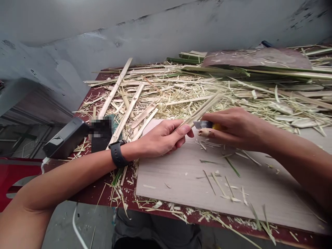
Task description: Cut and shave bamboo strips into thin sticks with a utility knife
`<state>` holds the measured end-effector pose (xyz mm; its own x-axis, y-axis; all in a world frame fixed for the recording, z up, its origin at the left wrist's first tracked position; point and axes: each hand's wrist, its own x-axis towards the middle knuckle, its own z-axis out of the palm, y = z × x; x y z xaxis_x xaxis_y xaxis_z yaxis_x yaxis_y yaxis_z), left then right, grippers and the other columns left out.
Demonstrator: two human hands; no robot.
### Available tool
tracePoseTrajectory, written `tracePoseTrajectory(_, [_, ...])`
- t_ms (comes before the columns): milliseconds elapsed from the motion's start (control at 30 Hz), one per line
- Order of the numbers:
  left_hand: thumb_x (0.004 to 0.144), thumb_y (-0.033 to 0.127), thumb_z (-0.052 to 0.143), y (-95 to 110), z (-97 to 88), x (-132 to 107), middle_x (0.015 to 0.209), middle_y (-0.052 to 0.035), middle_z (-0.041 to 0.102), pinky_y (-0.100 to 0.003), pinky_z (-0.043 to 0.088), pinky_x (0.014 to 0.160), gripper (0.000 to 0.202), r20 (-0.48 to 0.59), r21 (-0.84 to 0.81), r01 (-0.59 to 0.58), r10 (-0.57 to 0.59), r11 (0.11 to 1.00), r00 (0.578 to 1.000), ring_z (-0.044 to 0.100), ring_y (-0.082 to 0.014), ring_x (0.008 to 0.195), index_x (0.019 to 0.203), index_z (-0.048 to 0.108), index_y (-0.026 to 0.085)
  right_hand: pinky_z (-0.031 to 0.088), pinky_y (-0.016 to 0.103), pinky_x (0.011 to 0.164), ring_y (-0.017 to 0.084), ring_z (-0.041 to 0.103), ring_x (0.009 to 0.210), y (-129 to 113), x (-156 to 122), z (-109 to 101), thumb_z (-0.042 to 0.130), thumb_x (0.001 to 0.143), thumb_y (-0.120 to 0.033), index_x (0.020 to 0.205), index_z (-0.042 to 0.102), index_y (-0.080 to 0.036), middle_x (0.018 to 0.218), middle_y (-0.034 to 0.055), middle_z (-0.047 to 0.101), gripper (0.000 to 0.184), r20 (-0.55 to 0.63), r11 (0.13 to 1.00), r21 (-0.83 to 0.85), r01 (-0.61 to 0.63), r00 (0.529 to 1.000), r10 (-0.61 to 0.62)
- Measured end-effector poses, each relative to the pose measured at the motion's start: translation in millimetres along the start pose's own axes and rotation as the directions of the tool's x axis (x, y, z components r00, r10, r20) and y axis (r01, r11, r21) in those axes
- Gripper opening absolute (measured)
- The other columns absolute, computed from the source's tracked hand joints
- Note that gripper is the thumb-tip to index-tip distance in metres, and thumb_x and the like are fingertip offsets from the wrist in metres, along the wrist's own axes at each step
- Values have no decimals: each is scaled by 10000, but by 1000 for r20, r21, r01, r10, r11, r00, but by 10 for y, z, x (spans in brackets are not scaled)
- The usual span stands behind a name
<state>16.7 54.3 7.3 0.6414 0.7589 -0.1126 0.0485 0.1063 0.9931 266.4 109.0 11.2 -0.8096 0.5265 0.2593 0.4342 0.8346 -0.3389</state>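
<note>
My left hand (168, 137), with a dark watch on its wrist, is closed around a pale bamboo strip (204, 110) that slants up and away to the right. My right hand (229, 126) grips a utility knife (204, 125) with a yellow and dark handle. The knife's short metal blade lies against or very near the strip, just right of my left thumb; whether it cuts in cannot be made out. A covering is wrapped on my right thumb tip. Both hands are above a light wooden board (176, 176) strewn with thin shavings.
Bamboo shavings (181, 86) and split strips (127, 112) heap across the dark red table (90, 193). A grey box-shaped device (66, 138) stands at the left edge beside a black object (102, 135). A brownish sheet (256, 58) lies on green bamboo at the back, near the wall.
</note>
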Motion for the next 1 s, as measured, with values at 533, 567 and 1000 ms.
tracePoseTrajectory(533, [1115, 424, 447, -12, -5, -5, 685, 77, 485, -178, 350, 474, 299, -4, -4, -10, 10, 1000, 1000, 398, -44, 492, 987, 569, 182, 273, 368, 561, 168, 362, 487, 73, -73, 46, 395, 1064, -631, 795, 445, -268, 543, -19, 430, 454, 7, 998, -18, -57, 998, 57])
tracePoseTrajectory(567, [1116, 420, 447, -10, -5, -5, 683, 77, 485, -176, 350, 472, 298, -4, -10, -10, 10, 1000, 1000, 396, -44, 492, 988, 570, 181, 272, 367, 563, 166, 362, 490, 73, -73, 43, 404, 1063, -623, 795, 442, -267, 551, -19, 435, 447, 6, 998, -14, -53, 999, 53])
tracePoseTrajectory(1000, [1133, 352, 416, 86, 34, 1, 615, 96, 434, -162, 307, 424, 291, -49, -158, 96, -105, 983, 993, 328, -44, 440, 932, 544, 186, 236, 339, 523, 134, 286, 481, 102, -105, 63, 473, 1063, -530, 799, 439, -256, 592, -30, 401, 383, -105, 997, -80, 10, 994, -19])
